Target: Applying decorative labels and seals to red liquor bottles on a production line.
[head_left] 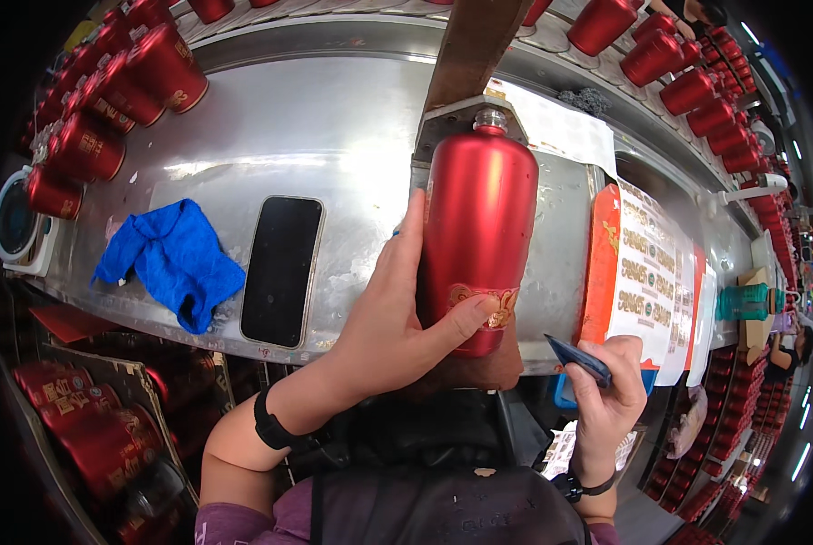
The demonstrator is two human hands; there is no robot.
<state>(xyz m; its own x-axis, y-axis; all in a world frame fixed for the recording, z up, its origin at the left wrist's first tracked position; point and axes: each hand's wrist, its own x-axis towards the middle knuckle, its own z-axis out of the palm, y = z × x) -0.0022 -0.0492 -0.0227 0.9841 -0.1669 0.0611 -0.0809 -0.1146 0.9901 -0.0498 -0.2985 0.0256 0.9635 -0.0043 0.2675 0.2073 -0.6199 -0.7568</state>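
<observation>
A glossy red metal bottle (481, 218) with a bare metal neck lies on a brown support in front of me, its neck pointing away. My left hand (384, 318) is closed along its left side, the thumb pressed on a gold decorative label (488, 307) near the base. Between the thumb and fingers of my right hand (614, 381) is a flat, dark blue, pointed scraper-like blade (577, 358). Its tip points toward the bottle but stays apart from it. Sheets of gold and dark labels (647, 263) lie right of the bottle, on an orange-red backing.
A black phone (282, 272) and a crumpled blue cloth (178, 259) rest on the metal table (270, 118) at left. Red bottles (166, 68) crowd the far left; more line the conveyor (552, 41) behind. A brown beam (470, 54) rises beyond the bottle. Other people work at far right.
</observation>
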